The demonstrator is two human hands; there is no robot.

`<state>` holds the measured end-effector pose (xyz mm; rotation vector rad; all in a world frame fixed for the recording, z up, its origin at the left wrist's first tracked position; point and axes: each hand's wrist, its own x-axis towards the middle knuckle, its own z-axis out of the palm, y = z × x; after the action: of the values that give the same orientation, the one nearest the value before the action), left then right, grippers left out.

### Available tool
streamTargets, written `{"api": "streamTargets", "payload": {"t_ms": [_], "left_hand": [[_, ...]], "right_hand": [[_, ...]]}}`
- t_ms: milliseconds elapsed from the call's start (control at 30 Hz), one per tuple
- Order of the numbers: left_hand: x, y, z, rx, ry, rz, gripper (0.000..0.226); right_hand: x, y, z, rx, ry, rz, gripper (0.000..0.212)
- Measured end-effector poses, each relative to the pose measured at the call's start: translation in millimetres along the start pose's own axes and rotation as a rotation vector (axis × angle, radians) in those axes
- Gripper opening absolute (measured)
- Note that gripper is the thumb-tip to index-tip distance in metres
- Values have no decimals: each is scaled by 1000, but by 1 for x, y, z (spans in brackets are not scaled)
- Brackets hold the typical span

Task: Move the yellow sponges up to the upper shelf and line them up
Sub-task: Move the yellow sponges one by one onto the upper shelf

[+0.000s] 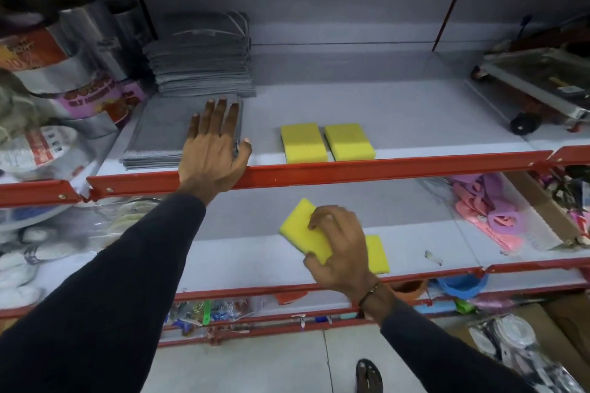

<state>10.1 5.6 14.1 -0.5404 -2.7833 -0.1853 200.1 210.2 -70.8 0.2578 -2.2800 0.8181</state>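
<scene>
Two yellow sponges lie side by side near the front of the upper shelf (415, 124), the left sponge (304, 143) and the right sponge (349, 142), close together. My right hand (343, 247) is shut on a third yellow sponge (301, 230), held tilted above the lower shelf (255, 262). A fourth yellow sponge (377, 254) lies flat on the lower shelf, partly hidden behind my right hand. My left hand (213, 143) rests open with fingers spread on the upper shelf's red front rail and a grey flat pack (159, 137).
A stack of grey cloths (204, 64) stands behind my left hand. Foil tape rolls (64, 73) crowd the upper shelf's left end, a wheeled metal rack (539, 86) its right end. Pink and purple plastic items (488, 210) sit on the lower shelf's right.
</scene>
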Motion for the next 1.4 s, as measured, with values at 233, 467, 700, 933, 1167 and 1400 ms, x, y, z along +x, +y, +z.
{"api": "streamTargets", "payload": {"t_ms": [233, 467, 700, 933, 1167, 1400], "left_hand": [[-3, 1, -2, -8, 1, 12, 81], [-2, -2, 3, -5, 13, 17, 80], [0, -2, 7, 6, 56, 24, 77], [4, -7, 13, 4, 48, 39, 76], [1, -3, 6, -52, 74, 47, 76], [-1, -1, 4, -18, 71, 37, 77]], "right_hand": [[115, 46, -85, -226, 396, 194, 29], [120, 94, -85, -371, 251, 419, 23], [-11, 116, -40, -385, 398, 499, 22], [-101, 161, 31, -442, -591, 976, 79], [-64, 102, -15, -228, -213, 536, 56], [26, 71, -115, -137, 316, 183, 51]]}}
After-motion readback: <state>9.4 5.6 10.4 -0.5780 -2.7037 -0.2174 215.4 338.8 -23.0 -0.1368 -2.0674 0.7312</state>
